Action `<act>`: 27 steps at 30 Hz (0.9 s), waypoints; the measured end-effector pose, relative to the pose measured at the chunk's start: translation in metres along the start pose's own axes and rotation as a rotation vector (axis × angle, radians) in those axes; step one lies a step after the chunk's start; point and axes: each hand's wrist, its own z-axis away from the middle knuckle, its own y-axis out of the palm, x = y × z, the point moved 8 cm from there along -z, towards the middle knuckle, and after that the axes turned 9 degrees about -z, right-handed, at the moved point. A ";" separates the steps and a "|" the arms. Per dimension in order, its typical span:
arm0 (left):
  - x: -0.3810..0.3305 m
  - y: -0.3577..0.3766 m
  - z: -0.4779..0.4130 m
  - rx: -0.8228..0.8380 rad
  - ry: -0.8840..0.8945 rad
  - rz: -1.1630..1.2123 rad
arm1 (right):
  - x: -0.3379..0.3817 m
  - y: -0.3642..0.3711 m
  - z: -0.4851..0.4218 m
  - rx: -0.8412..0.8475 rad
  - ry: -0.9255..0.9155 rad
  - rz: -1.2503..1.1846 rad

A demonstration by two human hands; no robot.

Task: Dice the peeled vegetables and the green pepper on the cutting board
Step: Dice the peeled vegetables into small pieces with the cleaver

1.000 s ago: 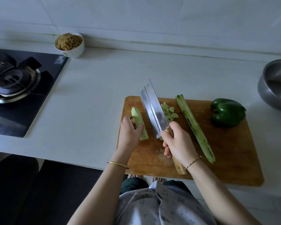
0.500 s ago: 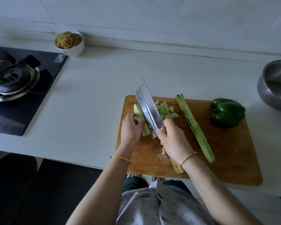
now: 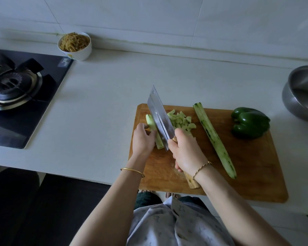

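A wooden cutting board lies on the white counter. My left hand holds a short peeled vegetable strip at the board's left end, fingers curled on it. My right hand grips the wooden handle of a cleaver, whose blade lies right beside the strip's right side. To the right of the blade sits a pile of diced pieces. A long peeled strip lies diagonally across the board's middle. A whole green pepper rests at the board's far right.
A white bowl of shredded food stands at the back by the wall. A black gas stove fills the left side. A steel bowl sits at the right edge. The counter's front edge runs just below the board.
The cleaver has shifted left from beside the diced pile to against the short strip. My left hand has closed onto the strip.
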 end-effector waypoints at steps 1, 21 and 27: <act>0.002 0.000 0.000 -0.002 -0.007 0.010 | 0.002 0.001 -0.002 0.002 -0.002 0.005; -0.004 0.005 -0.006 0.054 -0.076 0.052 | -0.015 -0.034 -0.010 -0.070 0.039 -0.072; -0.010 0.005 -0.007 0.059 -0.069 0.045 | -0.013 -0.024 -0.007 -0.059 0.017 -0.142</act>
